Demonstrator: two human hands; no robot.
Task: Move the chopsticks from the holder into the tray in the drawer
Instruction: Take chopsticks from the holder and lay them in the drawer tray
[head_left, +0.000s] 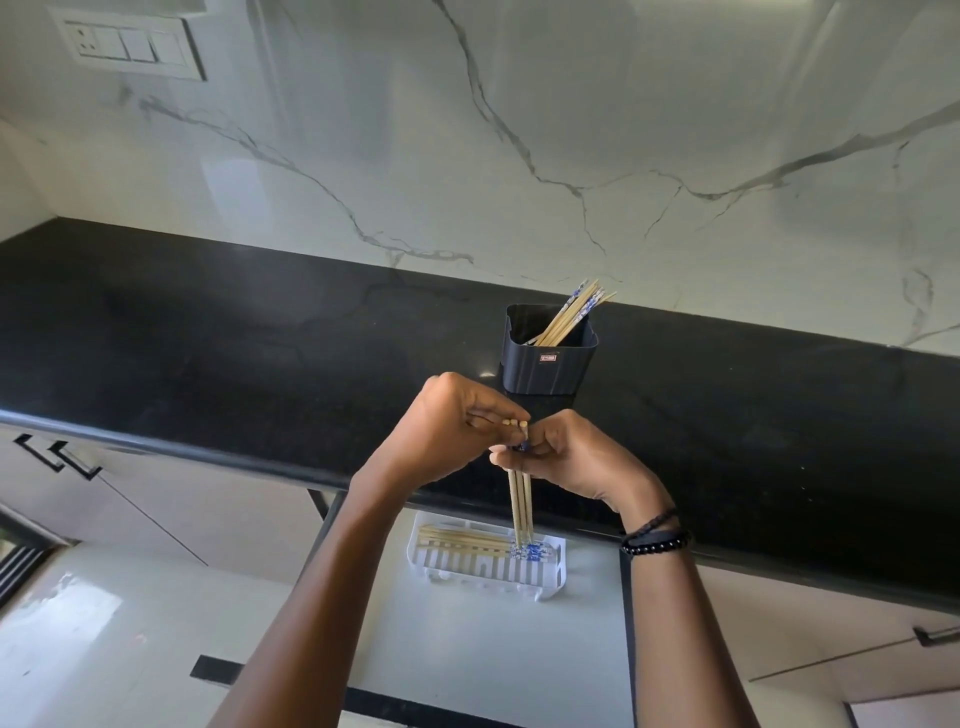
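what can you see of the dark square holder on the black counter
The dark, squarish plastic-looking holder has rounded corners, ribbed lower walls and a small label under its front rim. It stands upright, open-topped, on the black stone countertop. Several bamboo chopsticks with blue-patterned ends lean inside toward its far right corner.

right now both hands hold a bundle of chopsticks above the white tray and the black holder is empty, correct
Not quite: in the head view the black holder is not empty; several chopsticks lean in it. The left hand and right hand do hold a bundle above the white tray.
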